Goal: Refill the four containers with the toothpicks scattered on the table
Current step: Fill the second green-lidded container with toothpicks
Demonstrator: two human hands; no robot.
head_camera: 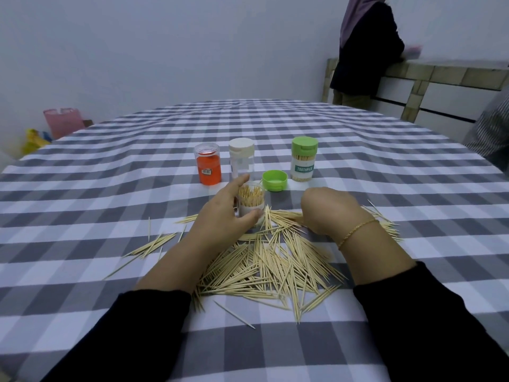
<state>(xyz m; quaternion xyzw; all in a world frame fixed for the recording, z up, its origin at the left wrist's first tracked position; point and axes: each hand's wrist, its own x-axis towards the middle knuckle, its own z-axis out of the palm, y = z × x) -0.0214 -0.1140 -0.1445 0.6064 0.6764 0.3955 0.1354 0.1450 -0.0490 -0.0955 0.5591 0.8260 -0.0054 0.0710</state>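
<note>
A heap of toothpicks (270,266) lies scattered on the checked tablecloth between my forearms. My left hand (223,213) grips an open clear container (251,201) that stands upright, partly filled with toothpicks. My right hand (327,210) rests curled on the far edge of the heap, its fingers down among the toothpicks; whether it pinches any is hidden. Behind stand an orange container (208,168), a white-capped container (241,158) and a green-capped container (303,159) labelled TOOTHPICK and full. A loose green lid (275,181) lies upside down beside the open container.
The table (110,188) is round, covered with a grey and white checked cloth. A person in dark clothes (366,51) stands at a tiled counter at the back right. Pink and yellow bags (62,122) sit on the floor at the far left.
</note>
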